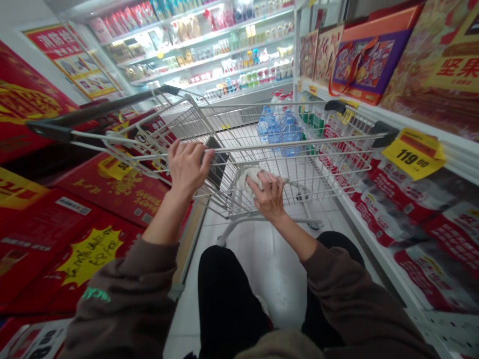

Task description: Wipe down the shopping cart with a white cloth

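A wire shopping cart [262, 124] stands in a store aisle right in front of me, tilted in the view. My left hand [187, 167] is closed over the cart's top rear rail, next to a dark flap on the child seat. My right hand [268, 192] is closed on a white cloth [250, 175] and presses it against the wire back of the cart, lower down. Both arms wear brown sleeves, and my knees in black trousers show below.
Red gift boxes [75, 224] are stacked low on the left. A shelf on the right holds red-and-white packs [411, 209], with a yellow price tag [413, 154] reading 119.00. Blue water bottles [279, 129] stand beyond the cart. A lit refrigerated shelf [209, 45] closes the aisle's far end.
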Demonstrator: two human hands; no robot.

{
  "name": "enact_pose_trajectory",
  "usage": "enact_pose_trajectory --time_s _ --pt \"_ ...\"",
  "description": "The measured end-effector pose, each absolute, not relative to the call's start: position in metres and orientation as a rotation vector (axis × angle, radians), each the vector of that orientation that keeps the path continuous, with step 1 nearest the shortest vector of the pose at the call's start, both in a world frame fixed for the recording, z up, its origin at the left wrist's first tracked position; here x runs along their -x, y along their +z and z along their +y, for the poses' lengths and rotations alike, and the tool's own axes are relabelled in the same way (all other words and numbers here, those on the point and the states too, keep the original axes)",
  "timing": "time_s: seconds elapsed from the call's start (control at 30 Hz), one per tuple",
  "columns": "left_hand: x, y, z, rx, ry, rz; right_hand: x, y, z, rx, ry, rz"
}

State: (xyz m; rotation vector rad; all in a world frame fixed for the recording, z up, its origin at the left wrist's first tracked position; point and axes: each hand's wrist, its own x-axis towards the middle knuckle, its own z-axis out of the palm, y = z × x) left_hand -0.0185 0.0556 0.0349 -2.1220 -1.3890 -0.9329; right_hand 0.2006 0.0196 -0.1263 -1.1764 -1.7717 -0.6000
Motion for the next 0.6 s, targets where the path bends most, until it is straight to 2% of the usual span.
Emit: enact_pose_trajectory --time_s 0.13,0.27,0.43,0.6 --pt "0.054 0.027 0.055 1.965 -0.866 -1.430 -0.192 -0.137 0.023 1.238 -0.596 -1.880" --pt "0.047 0.019 0.059 1.892 -0.933 -1.475 -0.187 -0.127 0.016 1.289 -0.450 -1.917" --pt "0.036 0.016 0.059 1.845 -0.998 -1.437 -0.168 -0.107 0.017 1.196 -0.590 -1.814" --pt "0.037 0.017 0.058 1.895 -1.032 -1.477 -0.151 -0.121 0.020 1.311 -0.552 -1.906"
